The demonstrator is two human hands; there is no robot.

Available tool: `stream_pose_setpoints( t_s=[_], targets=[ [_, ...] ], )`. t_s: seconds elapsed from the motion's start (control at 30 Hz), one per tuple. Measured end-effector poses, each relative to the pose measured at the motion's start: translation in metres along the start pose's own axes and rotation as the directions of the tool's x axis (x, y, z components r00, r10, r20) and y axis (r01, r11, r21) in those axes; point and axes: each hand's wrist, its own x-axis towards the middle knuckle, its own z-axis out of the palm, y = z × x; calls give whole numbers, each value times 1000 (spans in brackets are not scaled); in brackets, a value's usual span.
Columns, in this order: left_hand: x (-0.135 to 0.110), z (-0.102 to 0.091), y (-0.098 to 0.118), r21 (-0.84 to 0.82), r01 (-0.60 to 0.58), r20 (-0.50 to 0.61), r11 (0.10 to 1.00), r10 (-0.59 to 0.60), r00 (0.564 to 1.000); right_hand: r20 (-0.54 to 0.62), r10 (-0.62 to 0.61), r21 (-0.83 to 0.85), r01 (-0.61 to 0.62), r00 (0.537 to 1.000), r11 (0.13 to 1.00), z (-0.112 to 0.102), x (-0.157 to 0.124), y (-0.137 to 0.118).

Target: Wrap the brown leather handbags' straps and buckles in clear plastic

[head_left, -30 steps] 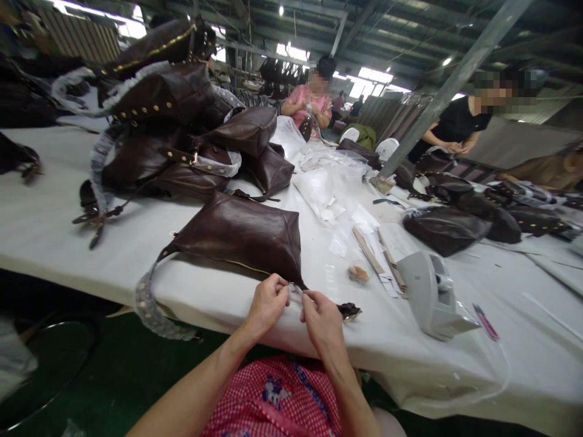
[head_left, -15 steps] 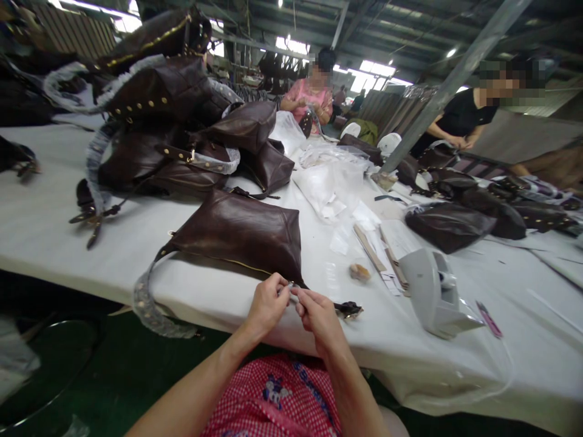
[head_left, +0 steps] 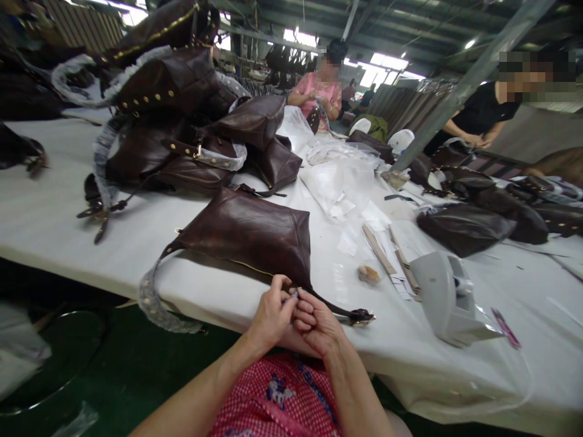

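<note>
A dark brown leather handbag [head_left: 248,233] lies on its side on the white-covered table, a gold zipper along its near edge. At its near right corner, my left hand [head_left: 272,312] and my right hand [head_left: 319,321] meet with fingers pinched together. Between the fingertips is something small, partly grey or shiny, which I cannot make out. A dark strap [head_left: 334,308] with a buckle at its end runs from that corner to the right, just beyond my right hand. On the left, a studded strap [head_left: 152,297] in clear plastic wrap hangs over the table edge.
Brown bags [head_left: 168,85] are piled at the back left, and more bags [head_left: 464,230] lie at the right. Plastic sheets [head_left: 328,176], cardboard strips [head_left: 380,249], a grey-white tape dispenser [head_left: 439,297] and a pink cutter [head_left: 505,328] are on the table. Two co-workers stand beyond it.
The view has shifted slightly, so the scene sits further right. My hands stay at the bag's corner; my right hand has turned palm up with its fingers curled closer to my left.
</note>
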Motion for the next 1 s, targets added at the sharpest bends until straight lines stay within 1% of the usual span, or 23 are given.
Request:
stream_pose_setpoints(
  t_s=[0.1,0.17,0.23,0.3,0.37,0.4,0.47,0.5,0.57,0.6,0.67,0.73,0.8,0.9,1.0],
  targets=[
    [3,-9,-7,-55,62,51,997,-60,997,8,27,24,-27,1000,999,-2,0,-2],
    [9,-16,-9,-101,152,68,983,-145,987,7,32,42,-32,999,999,-3,0,-1],
    [18,-22,-8,-163,287,95,944,-275,957,9,25,50,-26,1000,998,-3,0,0],
    [26,-26,-5,-212,403,130,890,-383,914,16,19,40,-20,1000,999,-4,0,0],
    [31,-28,-1,-226,466,163,856,-438,884,32,27,23,-28,999,999,-6,0,1],
    [32,-28,0,-222,473,181,853,-441,879,39,33,18,-34,999,999,-6,0,1],
    [31,-25,1,-196,448,197,872,-412,890,41,34,17,-34,999,999,-7,1,1],
    [30,-22,1,-169,413,177,895,-385,906,36,27,20,-28,999,999,-6,1,1],
    [26,-15,0,-98,319,82,943,-311,947,20,14,30,-15,1000,999,-5,1,1],
    [24,-11,0,-63,278,26,958,-277,960,12,15,35,-15,1000,999,-4,1,1],
    [21,-4,0,-20,234,-62,972,-235,970,-9,27,47,-27,1000,999,0,0,0],
    [20,1,1,17,206,-105,978,-203,974,-33,39,57,-37,999,998,3,-1,-1],
    [20,2,2,103,150,-131,983,-136,982,-54,35,62,-31,998,998,6,-2,-3],
    [21,1,3,290,17,-138,957,24,990,-69,32,69,-27,997,997,9,-2,-4],
    [21,1,2,486,-77,-116,870,151,982,-87,26,94,-18,996,995,11,-1,-4]
  ],
)
